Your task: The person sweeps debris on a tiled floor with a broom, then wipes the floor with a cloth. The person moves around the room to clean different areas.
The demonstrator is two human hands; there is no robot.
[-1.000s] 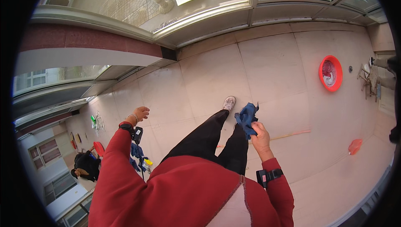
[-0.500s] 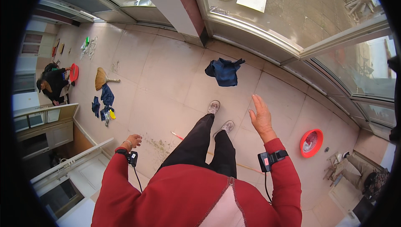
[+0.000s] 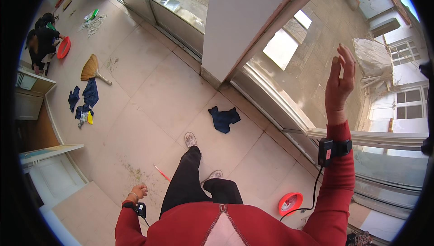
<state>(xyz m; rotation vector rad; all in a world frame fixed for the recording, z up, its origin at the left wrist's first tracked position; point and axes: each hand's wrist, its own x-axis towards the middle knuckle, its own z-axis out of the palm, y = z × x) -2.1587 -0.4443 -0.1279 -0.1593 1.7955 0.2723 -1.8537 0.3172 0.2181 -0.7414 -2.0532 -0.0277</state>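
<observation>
My right hand (image 3: 341,85) is raised on the right with its fingers stretched, holding nothing, in front of the window glass. Low on the left, my left hand (image 3: 139,191) hangs with loosely bent fingers and nothing visible in it. A dark blue cloth (image 3: 224,119) lies spread on the tiled floor ahead of my feet, apart from both hands. Between my left hand and my leg, a thin red and white stick (image 3: 161,172) rests on the floor beside scattered dry debris (image 3: 133,172).
At the left lie a straw broom (image 3: 90,68), dark blue cloths (image 3: 90,94) and a yellow object (image 3: 90,118). A co-worker (image 3: 43,42) crouches by a red basin (image 3: 64,48). Another red basin (image 3: 290,204) stands right of my feet. A wall pillar (image 3: 239,24) and glazed frames edge the floor.
My right hand has risen up and to the right. The blue cloth now lies flatter, lower in the picture. My view has turned right, showing more of the yard outside.
</observation>
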